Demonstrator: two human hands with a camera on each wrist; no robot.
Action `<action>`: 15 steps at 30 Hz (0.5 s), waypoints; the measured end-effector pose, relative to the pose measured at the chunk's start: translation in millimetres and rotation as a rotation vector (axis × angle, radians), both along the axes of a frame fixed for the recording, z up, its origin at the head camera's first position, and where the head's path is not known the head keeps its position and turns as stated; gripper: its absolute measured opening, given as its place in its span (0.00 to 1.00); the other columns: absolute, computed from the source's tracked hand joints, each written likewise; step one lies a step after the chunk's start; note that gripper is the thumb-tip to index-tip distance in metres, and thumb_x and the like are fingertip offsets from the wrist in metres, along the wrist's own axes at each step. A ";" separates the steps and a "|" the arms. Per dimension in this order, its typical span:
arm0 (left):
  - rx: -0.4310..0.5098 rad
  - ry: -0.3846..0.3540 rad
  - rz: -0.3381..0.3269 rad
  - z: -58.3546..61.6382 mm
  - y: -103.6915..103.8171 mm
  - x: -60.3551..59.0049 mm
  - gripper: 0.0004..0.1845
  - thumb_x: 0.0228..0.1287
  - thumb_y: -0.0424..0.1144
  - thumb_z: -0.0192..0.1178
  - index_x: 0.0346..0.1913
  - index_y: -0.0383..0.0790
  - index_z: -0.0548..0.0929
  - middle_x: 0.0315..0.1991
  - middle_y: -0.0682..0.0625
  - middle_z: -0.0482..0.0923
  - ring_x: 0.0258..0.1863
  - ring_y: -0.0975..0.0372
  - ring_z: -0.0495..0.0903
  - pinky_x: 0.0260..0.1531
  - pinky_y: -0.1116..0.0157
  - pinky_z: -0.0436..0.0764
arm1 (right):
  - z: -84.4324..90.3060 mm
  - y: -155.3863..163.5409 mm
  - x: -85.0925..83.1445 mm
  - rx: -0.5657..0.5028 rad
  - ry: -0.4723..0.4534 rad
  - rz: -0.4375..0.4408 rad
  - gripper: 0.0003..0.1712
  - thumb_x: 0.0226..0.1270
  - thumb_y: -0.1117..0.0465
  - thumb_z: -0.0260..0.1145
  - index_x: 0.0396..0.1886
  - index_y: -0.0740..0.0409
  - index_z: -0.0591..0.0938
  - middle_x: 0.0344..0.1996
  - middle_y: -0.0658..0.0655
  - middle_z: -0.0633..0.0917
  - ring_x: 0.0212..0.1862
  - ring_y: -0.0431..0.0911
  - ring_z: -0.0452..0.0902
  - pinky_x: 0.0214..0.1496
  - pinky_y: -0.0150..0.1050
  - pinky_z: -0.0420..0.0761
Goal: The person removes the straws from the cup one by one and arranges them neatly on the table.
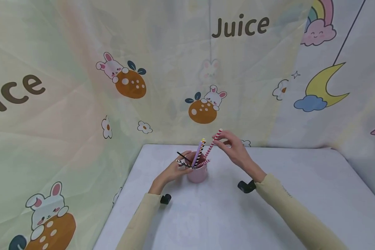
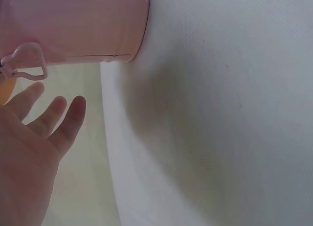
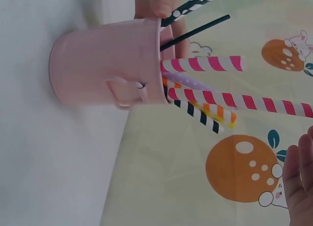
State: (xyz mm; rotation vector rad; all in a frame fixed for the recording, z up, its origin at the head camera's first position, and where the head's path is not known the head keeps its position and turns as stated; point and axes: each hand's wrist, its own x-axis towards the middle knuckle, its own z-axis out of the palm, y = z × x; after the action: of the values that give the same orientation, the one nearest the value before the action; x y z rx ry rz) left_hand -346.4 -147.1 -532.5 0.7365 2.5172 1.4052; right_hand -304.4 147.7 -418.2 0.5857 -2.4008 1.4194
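Observation:
A pink bucket (image 1: 197, 176) with a small side handle (image 3: 122, 92) stands upright on the white table. My left hand (image 1: 174, 171) holds its rim at the left, the thumb on the rim in the right wrist view; three fingers (image 2: 71, 121) stretch free below the bucket in the left wrist view. Between thumb and fingers, my right hand (image 1: 235, 149) pinches the top of a long red-and-white striped straw (image 3: 244, 101), whose lower end is inside the bucket. Around it lean a second striped straw (image 3: 205, 64), a thin black straw (image 3: 195, 33) and a black dotted one (image 3: 191, 8).
Also in the bucket are a lilac straw (image 3: 188, 82), an orange striped straw (image 3: 220, 110) and a black-and-white striped one (image 3: 200, 117). The white table (image 1: 287, 194) ends at a printed cloth backdrop (image 1: 168, 86). Dark wrist cameras (image 1: 246, 186) sit at both cuffs.

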 end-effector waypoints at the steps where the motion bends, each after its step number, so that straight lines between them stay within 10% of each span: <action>1: 0.000 0.002 -0.001 0.2 0.0 0.1 0.45 0.62 0.50 0.70 0.77 0.62 0.58 0.76 0.58 0.63 0.78 0.53 0.57 0.73 0.41 0.56 | 1.7 1.3 0.5 0.001 0.003 -0.002 0.15 0.72 0.53 0.66 0.53 0.54 0.83 0.52 0.53 0.82 0.57 0.46 0.75 0.56 0.47 0.80; 15: -0.001 -0.042 0.032 0.7 -0.9 -0.4 0.45 0.59 0.54 0.72 0.75 0.70 0.59 0.77 0.53 0.62 0.77 0.49 0.58 0.72 0.40 0.57 | 14.0 24.9 -0.9 0.153 0.072 -0.008 0.12 0.70 0.58 0.68 0.50 0.56 0.84 0.50 0.55 0.82 0.52 0.50 0.77 0.49 0.40 0.81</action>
State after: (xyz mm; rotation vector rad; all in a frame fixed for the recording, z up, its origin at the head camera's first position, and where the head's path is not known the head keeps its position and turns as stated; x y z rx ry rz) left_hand -346.8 -148.0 -531.8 0.6622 2.5078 1.4149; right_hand -305.3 172.5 -404.2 0.6510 -2.4661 1.1967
